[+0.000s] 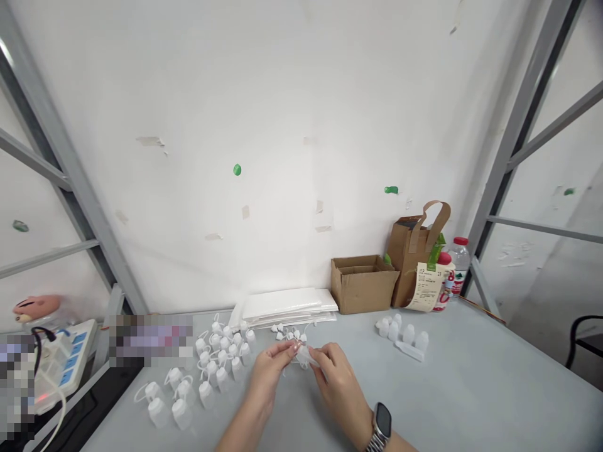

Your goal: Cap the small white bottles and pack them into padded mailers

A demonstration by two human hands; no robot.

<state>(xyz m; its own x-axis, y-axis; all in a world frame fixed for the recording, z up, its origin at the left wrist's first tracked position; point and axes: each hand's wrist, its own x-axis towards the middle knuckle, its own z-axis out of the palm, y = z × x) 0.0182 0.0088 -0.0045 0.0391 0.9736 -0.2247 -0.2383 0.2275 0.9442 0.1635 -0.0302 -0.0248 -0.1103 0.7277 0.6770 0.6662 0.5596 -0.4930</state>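
L hand point(272, 371) & R hand point(336, 373) both have fingers clamped on a sml translucent btl point(306, 356) btwn them over the grey counter point(471, 395), w/ loose white caps point(296, 335) at 12 o'clock, capped btls point(221, 376) at 9, & other btls point(408, 333) abt 2–3.

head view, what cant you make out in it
All in the head view:
- Small translucent piece: the fingers of the left hand and right hand hide parts of it.
- Paper slip: most print is too small to read.
- Cardboard box: its front wall hides the bottom inside.
- Pixelated item: blurring hides what it is.
- Black chair: cut off by the right edge.
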